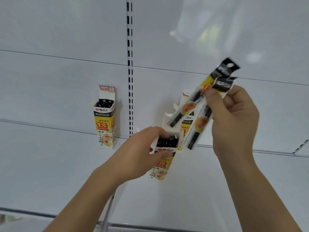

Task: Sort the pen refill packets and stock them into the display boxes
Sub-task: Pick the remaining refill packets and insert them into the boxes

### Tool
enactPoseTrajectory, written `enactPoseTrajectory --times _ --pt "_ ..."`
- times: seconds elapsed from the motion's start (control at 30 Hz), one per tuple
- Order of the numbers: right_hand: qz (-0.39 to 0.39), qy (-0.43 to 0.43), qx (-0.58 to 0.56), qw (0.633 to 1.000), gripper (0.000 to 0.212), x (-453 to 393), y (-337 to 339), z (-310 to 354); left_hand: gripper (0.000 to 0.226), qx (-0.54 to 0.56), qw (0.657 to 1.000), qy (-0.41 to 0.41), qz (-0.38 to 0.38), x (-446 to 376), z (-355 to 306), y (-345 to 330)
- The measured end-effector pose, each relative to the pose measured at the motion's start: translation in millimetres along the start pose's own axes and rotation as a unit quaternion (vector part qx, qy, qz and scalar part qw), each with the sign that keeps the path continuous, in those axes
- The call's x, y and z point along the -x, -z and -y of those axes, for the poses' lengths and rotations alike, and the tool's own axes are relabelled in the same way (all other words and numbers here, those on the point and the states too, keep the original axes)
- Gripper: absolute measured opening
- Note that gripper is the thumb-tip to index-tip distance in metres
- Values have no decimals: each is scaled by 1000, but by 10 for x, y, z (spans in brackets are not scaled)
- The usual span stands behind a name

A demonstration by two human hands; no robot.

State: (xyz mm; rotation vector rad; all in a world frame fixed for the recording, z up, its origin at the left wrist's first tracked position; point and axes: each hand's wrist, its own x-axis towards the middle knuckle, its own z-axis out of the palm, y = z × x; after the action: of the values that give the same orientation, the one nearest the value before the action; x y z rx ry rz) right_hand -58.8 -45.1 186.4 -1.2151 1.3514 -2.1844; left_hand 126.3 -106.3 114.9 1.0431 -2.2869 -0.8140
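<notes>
My left hand grips the open top of a white and yellow display box, which is filled with black refill packets. My right hand holds two pen refill packets above and to the right of that box. One refill packet slants up to a black header tab. The other refill packet hangs lower with its tab folded over by my thumb. A second display box stands behind them, partly hidden. A third display box, with its lid flap up and packets inside, stands on the shelf to the left.
A white shelf carries the boxes, with a white back panel behind. A slotted upright rail runs down the middle. Another shelf edge crosses the bottom of the view.
</notes>
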Motion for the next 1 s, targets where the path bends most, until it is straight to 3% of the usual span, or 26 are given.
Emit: enactPoseTrajectory --times 0.27,0.43,0.53,0.7,1.0 --pt "116 13 159 980 12 23 78 -228 31 32 999 -9 0 19 40 -12" --pt "234 -21 291 927 5 44 139 -441 41 25 1000 2 -7 8 32 8" --pt "233 14 330 915 13 -12 153 -408 49 16 1000 0 -6 8 25 10" --pt "241 61 282 927 21 -94 98 -324 51 11 1000 7 -6 16 27 0" --pt "399 51 414 817 28 -227 188 -268 65 21 1000 17 5 6 20 27"
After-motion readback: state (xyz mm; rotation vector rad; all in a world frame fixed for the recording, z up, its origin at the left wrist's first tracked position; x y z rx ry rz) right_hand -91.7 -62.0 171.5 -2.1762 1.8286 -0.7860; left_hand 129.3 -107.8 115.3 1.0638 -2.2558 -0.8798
